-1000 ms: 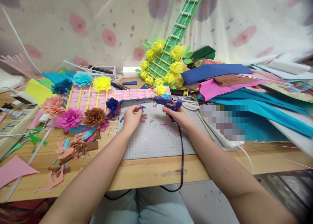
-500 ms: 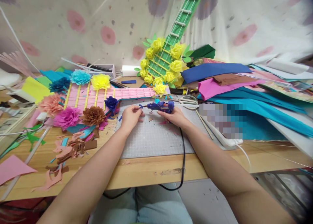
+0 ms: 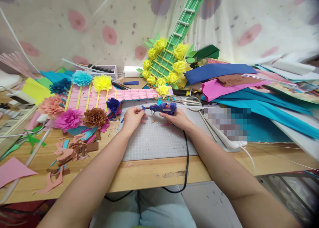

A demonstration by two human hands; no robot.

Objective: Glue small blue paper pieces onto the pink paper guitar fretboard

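Hands are held apart at the middle of the frame, over a gray mat (image 3: 159, 145) on the bench (image 3: 139, 178). A small blue paper piece (image 3: 143, 107) is pinched by the left hand (image 3: 132, 120). A blue glue gun (image 3: 161, 108) is gripped by the right hand (image 3: 178, 118), with its tip pointed at the paper. Whether the trigger is squeezed cannot be told. The paper is best pinched by its edge, so fingers are not burned if the tip is hot. Only a tiny dot of glue should be used, as too much may be squashed out. The black cord (image 3: 187, 155) should be left loose. To the left, a pink guitar shape (image 3: 84, 97) is edged with paper flowers.
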